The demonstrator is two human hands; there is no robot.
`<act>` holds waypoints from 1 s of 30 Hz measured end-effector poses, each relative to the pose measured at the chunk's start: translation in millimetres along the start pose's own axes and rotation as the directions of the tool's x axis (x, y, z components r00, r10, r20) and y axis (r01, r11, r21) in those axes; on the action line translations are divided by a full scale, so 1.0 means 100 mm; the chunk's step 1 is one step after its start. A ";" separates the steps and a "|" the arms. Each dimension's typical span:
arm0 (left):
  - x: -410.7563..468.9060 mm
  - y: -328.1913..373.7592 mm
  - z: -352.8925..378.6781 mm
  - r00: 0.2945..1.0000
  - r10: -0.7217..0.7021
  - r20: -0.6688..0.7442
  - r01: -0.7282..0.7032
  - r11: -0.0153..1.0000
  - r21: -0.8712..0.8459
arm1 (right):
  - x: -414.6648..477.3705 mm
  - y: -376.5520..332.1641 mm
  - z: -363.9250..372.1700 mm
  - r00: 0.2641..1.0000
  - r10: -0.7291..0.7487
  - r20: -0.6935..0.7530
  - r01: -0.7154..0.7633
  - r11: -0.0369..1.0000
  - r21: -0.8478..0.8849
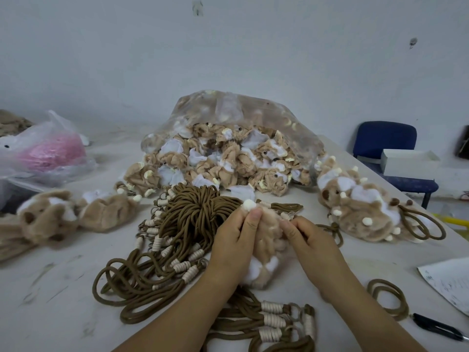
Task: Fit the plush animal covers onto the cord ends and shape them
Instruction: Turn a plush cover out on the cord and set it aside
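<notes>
The left hand (236, 240) curls round the left side of a tan plush cover (269, 240), thumb up beside a small cream pompom (248, 205), and the right hand (307, 242) pinches the cover's right edge between thumb and forefinger. The cover sits between them just above the table (50, 301), straight ahead of the person. Whether a cord end is already inside it cannot be told. The cover looks light, limp and fuzzy, so it should not slip, but it will likely collapse under a squeeze. It is probably best taken by the rim of its opening and eased on, not gripped by its body. Far left lies a plastic bag of pink stuff (50, 151), with finished plush animals (50, 214) in front of it. The bundle of brown cords (177, 224) sprawls just left of the hands; they look springy and apt to tangle, their cream wound bindings the firmest hold. Behind is a clear bag of unfitted covers (228, 148). More cords (266, 323) lie under the wrists and may snag. To the right are a second pile of finished animals (360, 207), a blue chair (385, 143), a paper sheet (451, 280) and a pen (436, 326).
</notes>
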State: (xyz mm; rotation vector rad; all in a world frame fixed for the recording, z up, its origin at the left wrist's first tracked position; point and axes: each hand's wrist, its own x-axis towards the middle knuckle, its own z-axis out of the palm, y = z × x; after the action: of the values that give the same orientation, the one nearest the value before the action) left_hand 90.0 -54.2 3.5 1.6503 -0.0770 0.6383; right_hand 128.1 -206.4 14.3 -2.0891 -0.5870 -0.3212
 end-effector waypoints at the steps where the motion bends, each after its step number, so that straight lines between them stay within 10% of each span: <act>1: 0.00 0.00 -0.01 1.000 0.003 -0.003 -0.003 1.000 -0.009 | 0.00 0.01 -0.02 1.000 -0.016 -0.002 0.016 1.000 -0.009; 15: 0.01 0.04 0.04 0.989 -0.099 0.110 0.079 0.982 0.169 | 0.01 0.00 0.02 0.997 -0.069 0.035 0.068 0.998 0.017; 30: -0.02 -0.03 0.01 0.995 -0.095 -0.010 0.095 0.996 -0.001 | 0.00 0.06 0.02 0.997 -0.020 0.069 0.015 0.997 0.071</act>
State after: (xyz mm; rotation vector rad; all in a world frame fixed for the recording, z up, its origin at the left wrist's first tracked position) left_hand 90.2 -55.5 -0.6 1.6402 0.0081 0.5739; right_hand 131.2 -207.6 9.5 -2.0350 -0.6497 -0.2356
